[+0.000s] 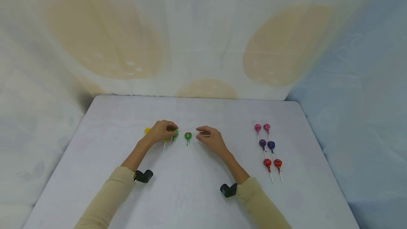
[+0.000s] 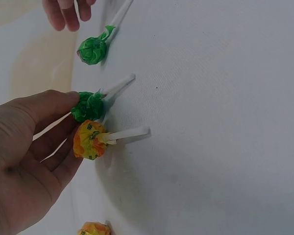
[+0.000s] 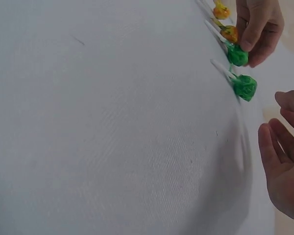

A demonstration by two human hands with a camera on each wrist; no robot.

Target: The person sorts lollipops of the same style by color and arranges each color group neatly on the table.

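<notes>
My left hand (image 1: 171, 130) pinches the head of a green lollipop (image 2: 88, 106) between thumb and fingers; the sweet lies on the white table (image 1: 197, 193). Right beside it lies a yellow-orange lollipop (image 2: 89, 140), and another yellow one (image 1: 147, 130) sits further left. A second green lollipop (image 1: 188, 136) lies alone between my hands. My right hand (image 1: 201, 135) hovers just right of it, fingers loosely curled and holding nothing. In the right wrist view the left hand (image 3: 246, 49) closes on the green lollipop (image 3: 237, 55), while the right hand (image 3: 279, 122) stays apart from the other green one (image 3: 245, 87).
On the right side of the table lie three pairs of lollipops: pink (image 1: 258, 127), purple (image 1: 262, 143) and red (image 1: 267, 163), sticks pointing toward me. A draped cloth backdrop (image 1: 203, 45) rises behind the table's far edge.
</notes>
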